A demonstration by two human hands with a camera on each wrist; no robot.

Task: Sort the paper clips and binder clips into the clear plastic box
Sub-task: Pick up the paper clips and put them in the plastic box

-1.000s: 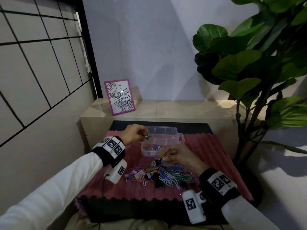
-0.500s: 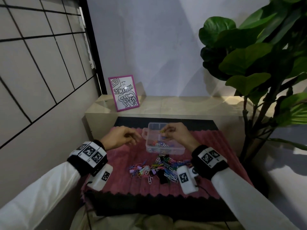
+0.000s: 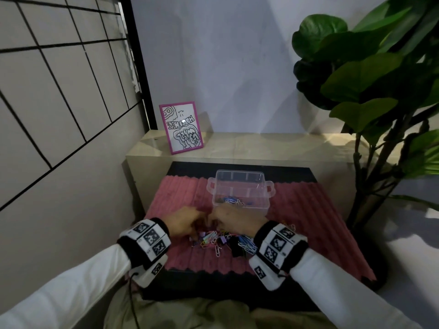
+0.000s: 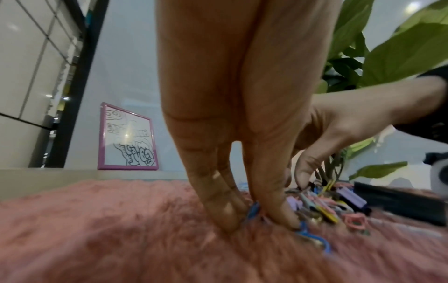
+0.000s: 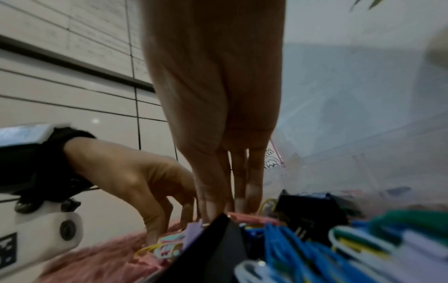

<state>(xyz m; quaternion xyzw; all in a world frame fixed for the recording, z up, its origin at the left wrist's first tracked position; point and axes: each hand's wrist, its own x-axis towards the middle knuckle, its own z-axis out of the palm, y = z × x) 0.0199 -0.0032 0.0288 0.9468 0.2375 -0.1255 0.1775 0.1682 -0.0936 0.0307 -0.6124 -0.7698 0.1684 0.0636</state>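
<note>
The clear plastic box (image 3: 240,173) stands open at the back of the pink rug (image 3: 308,222), with several clips (image 3: 231,200) inside. A pile of coloured paper clips and binder clips (image 3: 221,241) lies in front of it. Both hands are down on the pile's far edge, side by side. My left hand (image 3: 199,224) (image 4: 252,216) points straight down and pinches a blue paper clip (image 4: 253,209) against the rug. My right hand (image 3: 213,222) (image 5: 225,206) reaches into the pile; a black binder clip (image 5: 218,249) hides its fingertips.
A pink-framed drawing (image 3: 181,128) leans on the beige ledge (image 3: 261,146) behind the box. A large leafy plant (image 3: 368,91) fills the right side. A tiled wall (image 3: 59,91) runs along the left. Black binder clips (image 3: 236,249) lie in the pile.
My right hand has left the box and come back down to the pile. My left hand moved from beside the box down onto the pile's left end.
</note>
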